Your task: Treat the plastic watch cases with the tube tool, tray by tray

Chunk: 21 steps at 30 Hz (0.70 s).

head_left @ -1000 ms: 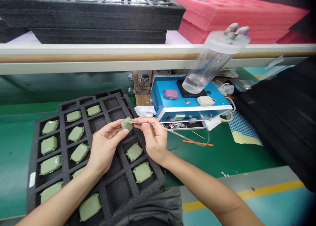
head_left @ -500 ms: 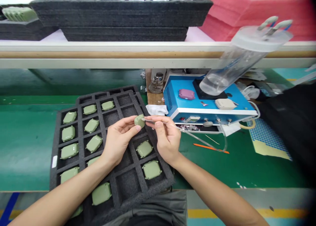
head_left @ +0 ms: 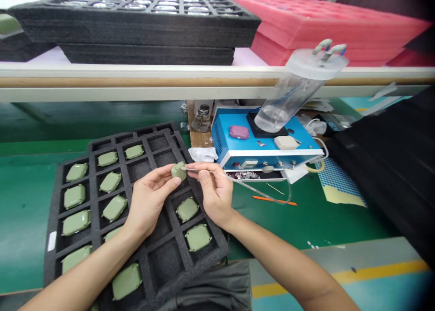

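Note:
Between the fingertips of my left hand is a small green watch case, tilted over the tray. My right hand pinches a thin pen-like tool on a clear hose, its tip touching or very close to the case's edge. Below both hands lies a black foam tray of square compartments. Several more green watch cases sit in it, some partly covered by my left forearm.
A blue control box carries a clear cylinder, a purple watch case and a white one. An orange stick lies in front. Behind are a glass bottle and a shelf with black and pink foam trays.
The camera view has shifted, so the whole scene appears further left. Both hands keep the same hold on the watch case and the tool, with the tip still at the case.

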Each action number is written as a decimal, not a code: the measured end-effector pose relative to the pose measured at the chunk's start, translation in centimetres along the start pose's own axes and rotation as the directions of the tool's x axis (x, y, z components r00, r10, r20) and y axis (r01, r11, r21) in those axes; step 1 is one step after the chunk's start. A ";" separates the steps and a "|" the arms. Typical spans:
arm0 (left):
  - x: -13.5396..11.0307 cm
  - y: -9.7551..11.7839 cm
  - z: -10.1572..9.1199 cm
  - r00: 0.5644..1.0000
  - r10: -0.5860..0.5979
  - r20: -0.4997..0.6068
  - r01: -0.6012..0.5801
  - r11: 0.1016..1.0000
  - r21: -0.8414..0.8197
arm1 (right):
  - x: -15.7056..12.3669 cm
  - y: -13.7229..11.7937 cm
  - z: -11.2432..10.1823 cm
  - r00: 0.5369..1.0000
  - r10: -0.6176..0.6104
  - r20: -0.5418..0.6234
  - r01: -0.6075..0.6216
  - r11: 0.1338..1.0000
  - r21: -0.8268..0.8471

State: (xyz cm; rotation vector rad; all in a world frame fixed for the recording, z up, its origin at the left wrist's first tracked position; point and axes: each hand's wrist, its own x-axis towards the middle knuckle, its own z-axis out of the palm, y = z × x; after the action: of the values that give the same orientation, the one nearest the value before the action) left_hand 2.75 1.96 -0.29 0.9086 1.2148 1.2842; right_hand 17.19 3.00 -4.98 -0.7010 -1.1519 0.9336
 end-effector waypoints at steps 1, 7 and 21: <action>0.0 0.0 0.0 1.000 0.000 0.000 0.000 1.000 0.002 | 0.0 0.0 0.0 1.000 0.000 0.003 0.000 1.000 0.004; 0.0 0.3 0.0 1.000 -0.002 0.005 0.002 1.000 0.006 | 0.0 0.2 0.0 1.000 -0.013 0.003 0.013 1.000 0.004; 0.6 0.6 -0.6 0.939 0.196 0.283 -0.342 0.623 0.703 | -0.6 -0.5 -0.5 0.991 -0.048 -0.122 0.038 0.996 -0.082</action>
State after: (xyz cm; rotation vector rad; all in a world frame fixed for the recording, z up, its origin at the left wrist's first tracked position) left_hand 2.01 2.52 0.12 1.8364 1.5239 0.8618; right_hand 17.75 2.26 -4.99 -0.7850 -1.0939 0.8004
